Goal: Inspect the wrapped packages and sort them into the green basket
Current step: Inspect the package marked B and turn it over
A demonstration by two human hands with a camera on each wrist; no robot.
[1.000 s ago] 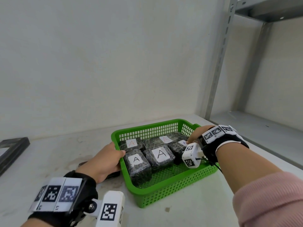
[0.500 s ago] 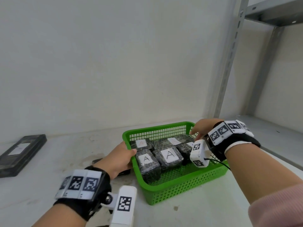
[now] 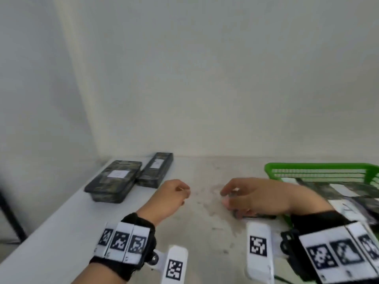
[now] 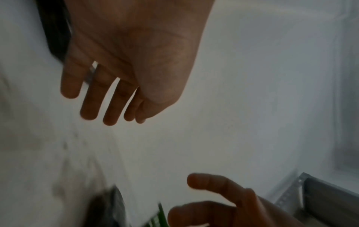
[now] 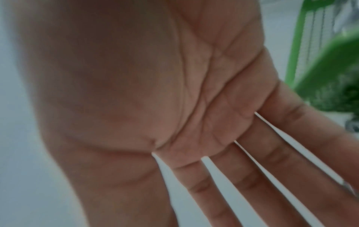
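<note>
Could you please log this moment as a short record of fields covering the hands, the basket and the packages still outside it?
Left hand: empty, fingers relaxed, above the table
Right hand: empty, fingers spread, left of the green basket
Basket contents: wrapped packages, blurred
Outside the basket: wide package and narrow package, side by side by the wall, each with a white label

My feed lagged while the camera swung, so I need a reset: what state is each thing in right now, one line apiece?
left hand: empty, fingers loosely extended above the table.
right hand: open, palm bare, reaching left over a dark item beside the basket; contact unclear.
green basket: on the table at right, holding wrapped packages.
wide wrapped package: flat on the table, label up, untouched.
narrow wrapped package: flat beside it, label up, untouched.
</note>
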